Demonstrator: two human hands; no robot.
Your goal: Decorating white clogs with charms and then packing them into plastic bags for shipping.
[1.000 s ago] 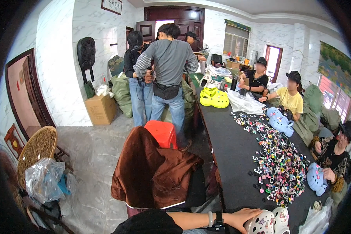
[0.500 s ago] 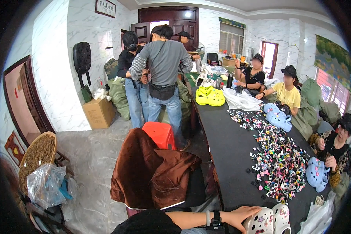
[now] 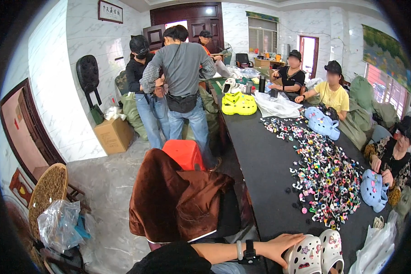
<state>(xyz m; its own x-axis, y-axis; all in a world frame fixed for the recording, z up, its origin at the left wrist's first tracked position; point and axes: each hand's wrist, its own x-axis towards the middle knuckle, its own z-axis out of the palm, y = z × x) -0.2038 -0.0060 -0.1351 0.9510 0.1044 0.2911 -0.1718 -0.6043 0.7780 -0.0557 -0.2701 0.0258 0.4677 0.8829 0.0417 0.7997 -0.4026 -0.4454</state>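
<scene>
Grip: your left hand (image 3: 276,249) spans the side of a charm-studded white clog (image 3: 303,256), fingers over the top and thumb lower — the same hold as half a second ago. The clog sits just off the near end of the charm pile (image 3: 326,180), its mate (image 3: 331,249) alongside. Your right hand: out of view, grip cannot be told.

Changed: right of the pile, a co-worker's hands (image 3: 382,171) are now both at a blue clog (image 3: 374,191); earlier one was raised apart.

Surface: black-topped table (image 3: 262,160) under the pile; second blue clog (image 3: 322,123) at its far end, yellow-green clogs (image 3: 239,104) beyond, to the left.

Room, left of the pile: brown cloth (image 3: 169,201), red stool (image 3: 182,154), then grey floor (image 3: 105,182) and carton (image 3: 114,137).
</scene>
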